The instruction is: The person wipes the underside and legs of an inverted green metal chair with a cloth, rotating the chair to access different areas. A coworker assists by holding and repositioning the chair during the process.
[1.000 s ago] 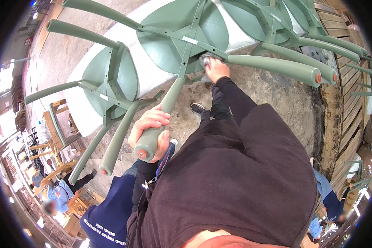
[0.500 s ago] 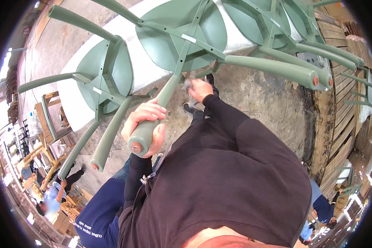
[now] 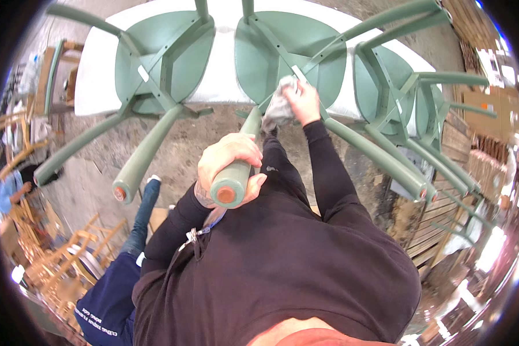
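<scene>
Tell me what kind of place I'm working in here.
Most likely a furniture workshop or finishing shop. Several green painted chairs lie upturned on a white-covered table, bare unpainted wooden chairs are stacked at the lower left, and the right hand presses a grey cloth to one chair.

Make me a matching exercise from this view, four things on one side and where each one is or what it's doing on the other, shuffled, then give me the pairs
Things:
1. left hand
2. right hand
3. grey cloth
4. white table

States:
A. under the upturned green chairs
B. wrapped round a chair leg near its capped end
C. pressed against the underside of the middle chair seat
D. holding the cloth

Pairs: 1-B, 2-D, 3-C, 4-A
</scene>
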